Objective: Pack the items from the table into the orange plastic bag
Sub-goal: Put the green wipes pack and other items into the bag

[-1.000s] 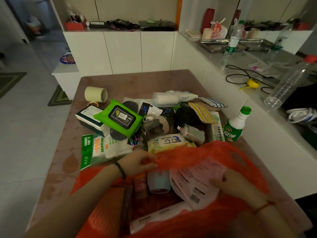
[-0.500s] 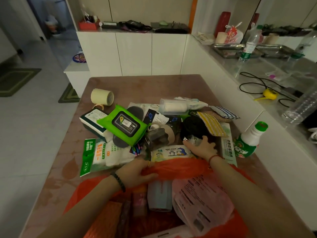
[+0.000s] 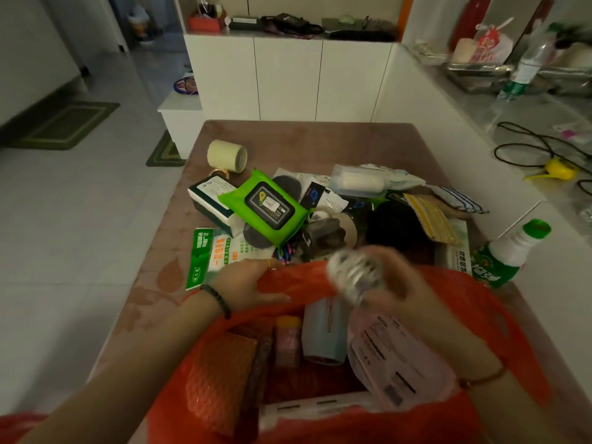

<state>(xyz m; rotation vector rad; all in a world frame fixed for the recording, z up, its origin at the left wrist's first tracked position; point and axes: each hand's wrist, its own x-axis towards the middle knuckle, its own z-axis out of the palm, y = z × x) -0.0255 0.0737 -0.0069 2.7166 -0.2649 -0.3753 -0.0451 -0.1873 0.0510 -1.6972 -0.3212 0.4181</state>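
Observation:
The orange plastic bag (image 3: 499, 318) lies open at the near end of the brown table (image 3: 320, 145). My left hand (image 3: 246, 283) grips its far rim and holds it open. My right hand (image 3: 394, 283) holds a small silvery packet (image 3: 355, 277), blurred, right above the bag's mouth. Inside the bag lie a pale blue cylinder (image 3: 323, 334), a pink printed pouch (image 3: 390, 363) and an orange padded envelope (image 3: 217, 379). Beyond the bag is a pile of items: a green wipes pack (image 3: 266, 206), a tape roll (image 3: 226, 155), a green-capped bottle (image 3: 509, 251).
A white counter (image 3: 480, 129) runs along the table's right side with a black cable, a yellow item (image 3: 560, 171) and water bottles. White cabinets (image 3: 288, 75) stand behind the table. Tiled floor with green mats (image 3: 64, 123) lies to the left.
My right hand picked the silvery packet out of the pile and brought it back over the bag's mouth. My left hand kept its hold on the rim.

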